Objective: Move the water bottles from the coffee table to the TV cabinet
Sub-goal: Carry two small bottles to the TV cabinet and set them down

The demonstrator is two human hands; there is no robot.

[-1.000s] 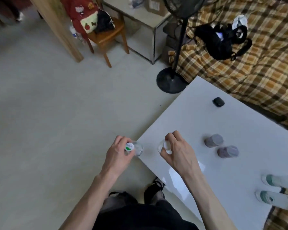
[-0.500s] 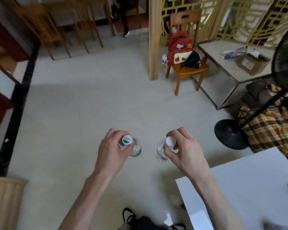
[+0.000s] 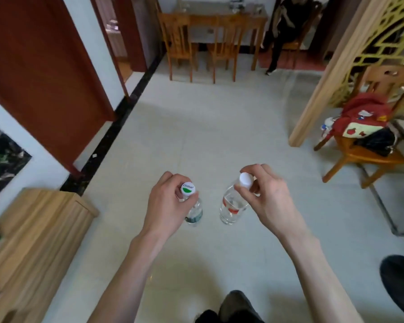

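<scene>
My left hand (image 3: pixel 167 206) grips the neck of a clear water bottle with a green-and-white cap (image 3: pixel 194 212), which hangs upright above the tiled floor. My right hand (image 3: pixel 267 201) pinches the neck of a second clear water bottle with a plain white cap and a red label (image 3: pixel 231 206), tilted slightly leftward. The two bottles hang side by side, a short gap between them. A low light-wood cabinet (image 3: pixel 40 241) stands at the lower left, its top partly out of frame. The coffee table is out of view.
Pale floor tiles (image 3: pixel 208 136) stretch ahead. A dark red door (image 3: pixel 44 73) lines the left wall. Wooden dining chairs (image 3: pixel 180 43) and a table stand at the far end. On the right are a wooden post (image 3: pixel 313 108) and a chair holding a red backpack (image 3: pixel 364 115).
The view has swung left, away from the coffee table, which has left the frame. Both hands carried their bottles along; the wooden cabinet and the red door have come into view.
</scene>
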